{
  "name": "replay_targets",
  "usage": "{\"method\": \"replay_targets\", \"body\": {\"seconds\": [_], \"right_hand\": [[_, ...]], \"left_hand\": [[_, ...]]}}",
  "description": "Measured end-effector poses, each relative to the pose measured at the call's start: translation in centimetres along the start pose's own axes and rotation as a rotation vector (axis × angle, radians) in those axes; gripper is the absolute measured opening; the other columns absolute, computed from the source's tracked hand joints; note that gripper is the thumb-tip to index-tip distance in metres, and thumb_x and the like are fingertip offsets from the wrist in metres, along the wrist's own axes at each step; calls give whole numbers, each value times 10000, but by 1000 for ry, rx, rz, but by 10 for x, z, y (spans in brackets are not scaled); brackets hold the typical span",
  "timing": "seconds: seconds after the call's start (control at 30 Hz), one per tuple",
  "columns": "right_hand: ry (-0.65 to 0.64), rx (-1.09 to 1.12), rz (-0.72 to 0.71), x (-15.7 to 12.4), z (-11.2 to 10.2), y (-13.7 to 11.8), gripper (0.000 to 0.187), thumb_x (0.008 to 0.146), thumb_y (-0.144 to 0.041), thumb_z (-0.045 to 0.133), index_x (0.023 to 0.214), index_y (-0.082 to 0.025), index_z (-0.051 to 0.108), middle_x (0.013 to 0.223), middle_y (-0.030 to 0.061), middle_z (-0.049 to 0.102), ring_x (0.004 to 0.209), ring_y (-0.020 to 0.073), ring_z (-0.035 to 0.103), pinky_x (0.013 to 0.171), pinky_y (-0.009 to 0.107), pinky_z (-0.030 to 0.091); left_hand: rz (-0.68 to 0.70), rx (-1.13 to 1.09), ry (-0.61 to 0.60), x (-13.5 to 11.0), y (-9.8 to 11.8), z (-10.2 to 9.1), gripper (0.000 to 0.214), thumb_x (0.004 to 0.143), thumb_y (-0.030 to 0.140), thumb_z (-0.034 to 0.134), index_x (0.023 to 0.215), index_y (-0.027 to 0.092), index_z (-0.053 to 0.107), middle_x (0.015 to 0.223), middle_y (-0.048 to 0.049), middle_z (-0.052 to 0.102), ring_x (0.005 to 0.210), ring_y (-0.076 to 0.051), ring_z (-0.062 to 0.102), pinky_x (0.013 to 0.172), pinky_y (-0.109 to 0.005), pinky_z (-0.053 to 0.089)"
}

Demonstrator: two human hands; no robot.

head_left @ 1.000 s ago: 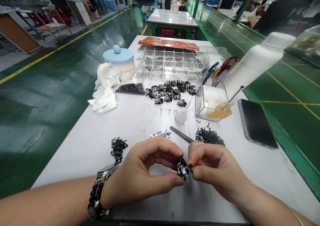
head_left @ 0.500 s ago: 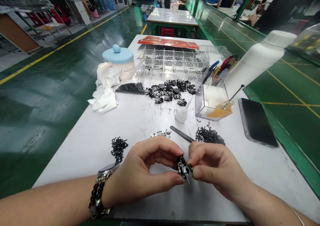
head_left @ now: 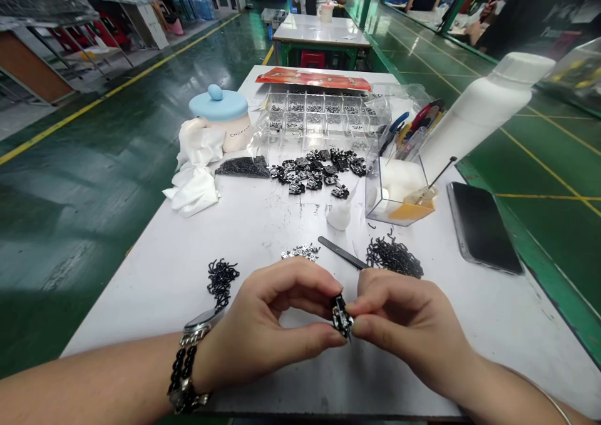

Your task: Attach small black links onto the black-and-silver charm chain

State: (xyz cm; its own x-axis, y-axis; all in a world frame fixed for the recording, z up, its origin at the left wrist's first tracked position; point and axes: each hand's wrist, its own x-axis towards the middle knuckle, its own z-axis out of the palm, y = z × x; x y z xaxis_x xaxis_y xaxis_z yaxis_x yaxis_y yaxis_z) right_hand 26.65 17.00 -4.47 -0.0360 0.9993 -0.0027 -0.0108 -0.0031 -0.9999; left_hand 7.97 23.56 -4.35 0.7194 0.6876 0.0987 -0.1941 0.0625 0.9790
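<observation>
From the head camera I see both hands low down, close to me, over the near edge of the white table. The left hand is closed, with thumb and first finger pinching a small black part. The right hand is closed too, and pinches the same part from the other side. The part is up in the air between the fingertips, just above the table. I think it is held from both sides because it is so tiny and could slip. A watch sits on the left wrist. Just behind the hands lie the tweezers, some little silver bits and two heaps of black hooks, one on each side, likely kept near so they are easy to grab. Farther back are a pile of black parts, a clear box with many little rooms, a jar with a blue lid and a white cloth. A phone lies off to the right, away from the small pieces.
</observation>
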Motion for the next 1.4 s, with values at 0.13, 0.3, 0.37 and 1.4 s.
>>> {"method": "replay_targets", "body": {"seconds": [0.13, 0.3, 0.37, 1.4], "right_hand": [[21, 16, 14, 0, 3, 0, 33, 715, -267, 748, 718, -254, 717, 566, -20, 531, 547, 83, 485, 507, 195, 376], [10, 172, 91, 2, 6, 2, 32, 720, -252, 748, 715, -256, 717, 607, -25, 571, 559, 58, 501, 513, 155, 395], [-15, 268, 129, 2, 7, 3, 40, 731, -227, 740, 715, -251, 713, 642, -24, 604, 589, 54, 533, 543, 142, 423], [32, -365, -518, -10, 16, 6, 312, 789, 1, 487, 1052, -135, 586, 707, 47, 561, 649, 131, 530, 546, 256, 478]], "left_hand": [[3, 3, 9, 1, 0, 1, 380, 686, 0, 720, 985, 227, 665, 971, -15, 626, 873, -116, 648, 788, -162, 547], [4, -7, 20, 3, -1, 1, 378, 678, -5, 724, 975, 222, 669, 962, -12, 629, 866, -116, 652, 781, -158, 553], [3, -13, 23, 2, -1, 1, 376, 679, -7, 723, 973, 221, 670, 953, -10, 631, 858, -112, 654, 779, -155, 554], [221, 184, 192, -2, -9, 3, 356, 644, 2, 754, 944, 178, 677, 929, -66, 641, 881, -159, 647, 762, -201, 570]]}}
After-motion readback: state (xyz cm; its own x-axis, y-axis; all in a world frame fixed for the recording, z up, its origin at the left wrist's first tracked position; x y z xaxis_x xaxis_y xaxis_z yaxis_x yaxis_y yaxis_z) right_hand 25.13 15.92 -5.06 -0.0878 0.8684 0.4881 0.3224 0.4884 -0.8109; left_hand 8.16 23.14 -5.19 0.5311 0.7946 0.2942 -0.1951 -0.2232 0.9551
